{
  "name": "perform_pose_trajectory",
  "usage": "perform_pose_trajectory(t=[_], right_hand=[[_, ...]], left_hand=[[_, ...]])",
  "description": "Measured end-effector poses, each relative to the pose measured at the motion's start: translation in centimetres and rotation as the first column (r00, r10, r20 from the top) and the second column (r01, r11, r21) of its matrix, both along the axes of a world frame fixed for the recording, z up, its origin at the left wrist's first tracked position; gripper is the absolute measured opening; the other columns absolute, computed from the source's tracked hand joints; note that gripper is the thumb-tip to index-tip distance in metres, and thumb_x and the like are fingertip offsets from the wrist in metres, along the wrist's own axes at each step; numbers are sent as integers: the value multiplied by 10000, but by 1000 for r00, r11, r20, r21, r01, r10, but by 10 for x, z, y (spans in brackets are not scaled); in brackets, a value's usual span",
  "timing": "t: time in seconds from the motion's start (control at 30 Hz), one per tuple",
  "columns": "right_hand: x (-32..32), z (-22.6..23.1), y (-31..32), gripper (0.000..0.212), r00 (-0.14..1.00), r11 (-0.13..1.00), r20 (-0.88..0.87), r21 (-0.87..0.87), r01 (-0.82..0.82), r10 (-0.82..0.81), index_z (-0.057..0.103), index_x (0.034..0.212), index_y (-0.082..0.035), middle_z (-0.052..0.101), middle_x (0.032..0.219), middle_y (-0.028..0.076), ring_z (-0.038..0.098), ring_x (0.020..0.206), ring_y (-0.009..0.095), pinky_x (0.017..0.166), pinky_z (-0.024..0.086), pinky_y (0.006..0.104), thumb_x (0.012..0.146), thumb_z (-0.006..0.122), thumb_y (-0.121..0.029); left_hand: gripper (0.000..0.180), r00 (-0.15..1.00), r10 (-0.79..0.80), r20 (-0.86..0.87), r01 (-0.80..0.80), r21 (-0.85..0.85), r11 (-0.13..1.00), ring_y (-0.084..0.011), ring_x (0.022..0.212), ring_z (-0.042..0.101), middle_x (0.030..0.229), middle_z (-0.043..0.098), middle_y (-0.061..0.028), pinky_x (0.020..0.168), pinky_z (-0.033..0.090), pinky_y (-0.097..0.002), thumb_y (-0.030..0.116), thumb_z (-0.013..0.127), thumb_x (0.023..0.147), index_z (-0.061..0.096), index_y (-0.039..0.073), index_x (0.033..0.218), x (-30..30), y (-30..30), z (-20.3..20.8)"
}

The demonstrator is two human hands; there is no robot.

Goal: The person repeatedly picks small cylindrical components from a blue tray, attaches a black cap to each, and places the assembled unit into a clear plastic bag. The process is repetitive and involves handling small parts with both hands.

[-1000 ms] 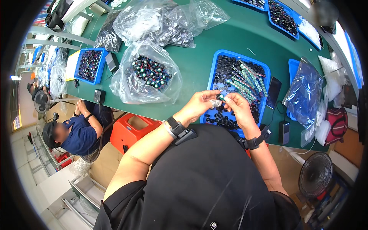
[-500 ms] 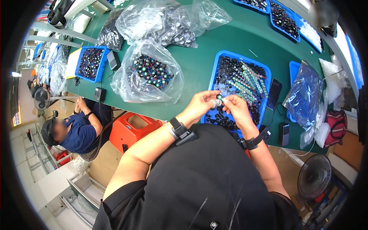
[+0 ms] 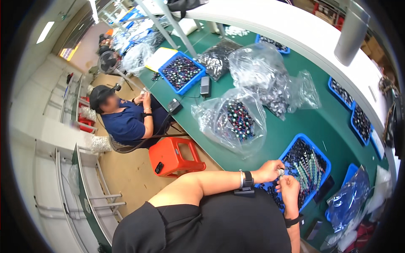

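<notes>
My left hand [image 3: 270, 170] and my right hand [image 3: 289, 188] meet over the near edge of a blue tray [image 3: 324, 165] full of small dark and pale green parts. Between the fingertips of both hands sits one small silvery part [image 3: 280, 172]. A dark band is on each wrist. Just left of the tray lies a clear plastic bag [image 3: 232, 120] holding more dark parts.
The long green table [image 3: 291, 126] carries more clear bags [image 3: 263, 69] and several blue trays [image 3: 181, 71]. A dark phone [image 3: 324, 189] lies right of my tray. A seated person in a dark blue shirt [image 3: 126, 122] works to my left, beside an orange stool [image 3: 175, 156].
The view has swung to the left, so the bench now runs up and away and the seated person is much nearer the middle. My hands still hold the small part over the tray.
</notes>
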State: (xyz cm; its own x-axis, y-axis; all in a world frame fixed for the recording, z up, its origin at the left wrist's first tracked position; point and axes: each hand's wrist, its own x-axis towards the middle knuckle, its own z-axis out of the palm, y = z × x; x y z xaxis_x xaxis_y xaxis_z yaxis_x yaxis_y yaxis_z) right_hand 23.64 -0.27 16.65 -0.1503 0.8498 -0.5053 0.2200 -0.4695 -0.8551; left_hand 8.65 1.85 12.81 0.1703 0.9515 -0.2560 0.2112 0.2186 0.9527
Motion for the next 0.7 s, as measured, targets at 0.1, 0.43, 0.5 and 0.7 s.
perform_pose_trajectory(t=[0.1, 0.43, 0.5, 0.7], right_hand=[[-4, 0, 6, 121, 997, 999, -77, 4, 33, -33, 585, 951, 34, 627, 743, 82, 589, 561, 107, 468, 477, 218, 908, 547, -73], [26, -45, 14, 103, 990, 996, -108, -10, 86, -87, 534, 1013, -39, 629, 817, 73, 596, 693, 127, 633, 475, 268, 940, 505, -104], [45, -102, 16, 143, 996, 989, -9, 114, 92, -92, 546, 1020, -42, 633, 845, 82, 593, 736, 151, 688, 472, 302, 899, 562, -117], [23, -98, 33, 329, 589, 932, 801, 123, -341, 110, 580, 978, -23, 624, 952, 193, 610, 916, 357, 778, 487, 417, 791, 688, -272]], left_hand=[[181, 976, 217, 12, -215, -73, 974, -137, 744, 587, 814, 626, -73, 668, 492, -303, 62, 589, 855, 578, -36, 1007, -12, 8, 12], [171, 960, 280, -24, -278, -214, 936, -127, 711, 578, 860, 610, -81, 578, 516, -279, 81, 539, 903, 547, -26, 1036, -56, -7, -67], [183, 984, 143, 105, -98, -347, 933, -117, 723, 576, 868, 616, -64, 611, 517, -279, 92, 567, 901, 569, -23, 1044, -60, -12, -66], [238, 850, -39, -525, 123, 125, 984, -263, 937, 568, 928, 617, -93, 811, 473, -366, 153, 646, 822, 643, 103, 1055, -66, -12, -101]])
